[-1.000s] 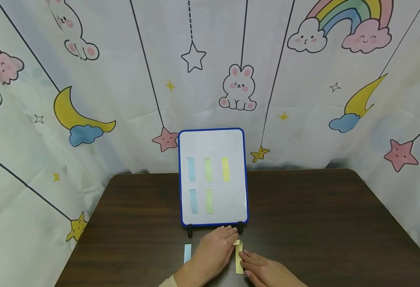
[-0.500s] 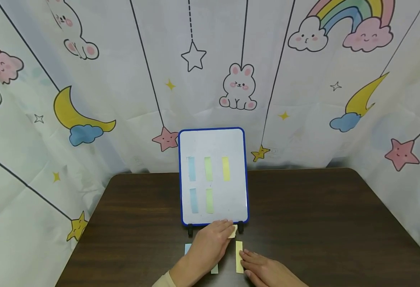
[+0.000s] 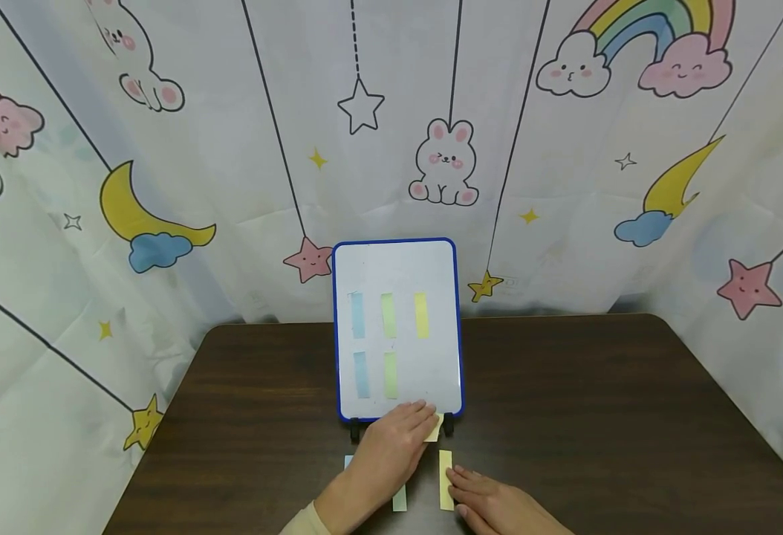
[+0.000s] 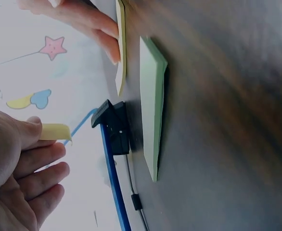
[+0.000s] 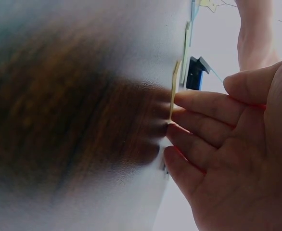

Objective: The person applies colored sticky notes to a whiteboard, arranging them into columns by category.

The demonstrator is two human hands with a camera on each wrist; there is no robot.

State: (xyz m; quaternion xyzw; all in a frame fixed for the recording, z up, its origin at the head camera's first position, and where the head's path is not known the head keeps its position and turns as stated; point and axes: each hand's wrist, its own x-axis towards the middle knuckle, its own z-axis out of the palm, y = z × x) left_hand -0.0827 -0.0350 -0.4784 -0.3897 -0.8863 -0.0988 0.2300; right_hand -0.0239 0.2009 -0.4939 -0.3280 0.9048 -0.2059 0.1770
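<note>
My left hand [image 3: 391, 449] pinches a yellow sticky note [image 4: 57, 132] between thumb and index finger, just before the lower edge of a small whiteboard [image 3: 428, 375]. In the left wrist view its other fingers are loosely bent. My right hand [image 3: 495, 501] rests its fingertips on the yellow sticky-note pad [image 3: 446, 483] on the table; its fingers look nearly straight in the right wrist view. A green sticky-note pad [image 4: 152, 106] lies under the left forearm, partly hidden in the head view. Beyond it a blue pad [image 3: 348, 461] is mostly covered by the left hand.
The blue-framed board leans on a black stand [image 3: 354, 429]. Stuck on it are two blue strips [image 3: 357, 316], two green strips [image 3: 388, 316] and one yellow strip [image 3: 421, 315]. A patterned curtain [image 3: 391, 186] hangs behind the dark wooden table [image 3: 565, 409].
The left hand has lifted the yellow note off the pad and moved it up and forward to the board's lower edge. The green pad has come into view. The right hand has stayed put.
</note>
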